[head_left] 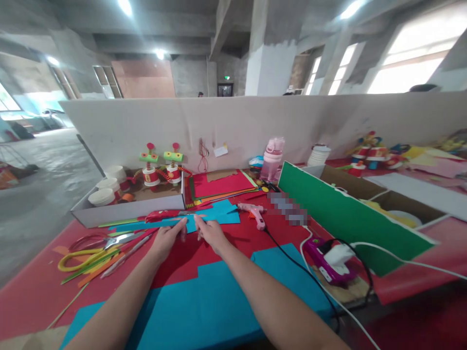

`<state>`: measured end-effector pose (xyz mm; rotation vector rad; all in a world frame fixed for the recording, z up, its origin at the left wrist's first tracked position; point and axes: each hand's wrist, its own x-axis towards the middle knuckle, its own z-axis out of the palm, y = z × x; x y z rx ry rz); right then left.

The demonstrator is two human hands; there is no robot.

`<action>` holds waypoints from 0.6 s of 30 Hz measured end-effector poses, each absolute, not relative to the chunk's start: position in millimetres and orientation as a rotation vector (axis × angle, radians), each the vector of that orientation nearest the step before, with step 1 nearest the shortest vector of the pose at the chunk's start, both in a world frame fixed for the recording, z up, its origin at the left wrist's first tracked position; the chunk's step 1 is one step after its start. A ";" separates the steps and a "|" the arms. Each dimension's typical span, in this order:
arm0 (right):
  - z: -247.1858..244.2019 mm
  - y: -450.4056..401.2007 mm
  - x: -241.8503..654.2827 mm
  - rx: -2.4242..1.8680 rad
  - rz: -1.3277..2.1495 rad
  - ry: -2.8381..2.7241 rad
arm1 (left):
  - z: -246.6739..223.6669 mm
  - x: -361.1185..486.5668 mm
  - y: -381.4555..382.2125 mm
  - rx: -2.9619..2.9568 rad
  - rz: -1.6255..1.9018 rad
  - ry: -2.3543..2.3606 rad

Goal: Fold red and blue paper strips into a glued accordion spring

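Both hands meet over the middle of the red-covered table, thumbs and forefingers nearly touching. My left hand (168,236) is closed in a pinch on blue paper (190,224). My right hand (212,236) pinches the same paper from the other side. A long blue paper strip (134,226) runs leftward from the left fingers, and a wider blue piece (222,212) lies just behind the right hand. Right of the hands rests a pink hot glue gun (257,214). Scissors with yellow handles (78,260) lie to the left among coloured paper strips (95,272).
A white-sided box (127,214) at the left holds cups and two paper-cup robot figures (150,176). A green board (346,218) stands at the right beside a purple power strip (330,267) with trailing cables. A pink bottle (272,158) stands behind. Blue sheets (204,301) cover the near edge.
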<state>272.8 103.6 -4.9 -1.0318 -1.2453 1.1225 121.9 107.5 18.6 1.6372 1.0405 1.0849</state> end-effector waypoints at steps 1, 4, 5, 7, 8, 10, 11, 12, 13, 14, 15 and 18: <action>-4.4 105.8 276.6 -1.056 1.113 -1.233 | 18.9 120.5 108.3 1.624 1.081 1.048; 0.1 110.4 288.1 -1.081 1.127 -1.189 | 19.3 116.3 110.6 1.614 1.085 1.043; 2.2 111.2 291.7 -1.074 1.136 -1.178 | 19.3 114.9 111.2 1.620 1.089 1.037; 6.7 112.2 297.8 -1.062 1.144 -1.158 | 19.2 112.7 112.5 1.625 1.099 1.029; 8.7 112.5 300.4 -1.060 1.147 -1.150 | 19.2 111.8 113.1 1.621 1.102 1.027; 11.9 113.5 304.9 -1.061 1.147 -1.132 | 19.4 110.7 113.9 1.593 1.108 1.029; 13.1 114.3 307.0 -1.057 1.146 -1.119 | 19.5 110.5 114.1 1.574 1.108 1.028; 13.9 115.4 309.1 -1.048 1.147 -1.106 | 19.8 110.4 114.1 1.554 1.108 1.024; 14.4 116.7 311.3 -1.035 1.146 -1.092 | 20.0 110.5 114.0 1.535 1.112 1.015; 14.8 118.1 313.8 -1.020 1.144 -1.077 | 20.4 110.5 113.9 1.520 1.121 1.004; 15.0 119.5 316.6 -1.009 1.138 -1.055 | 20.9 110.4 113.8 1.508 1.130 0.991; 15.7 121.9 326.0 -1.001 1.052 -0.910 | 23.7 109.0 114.2 1.424 1.171 0.981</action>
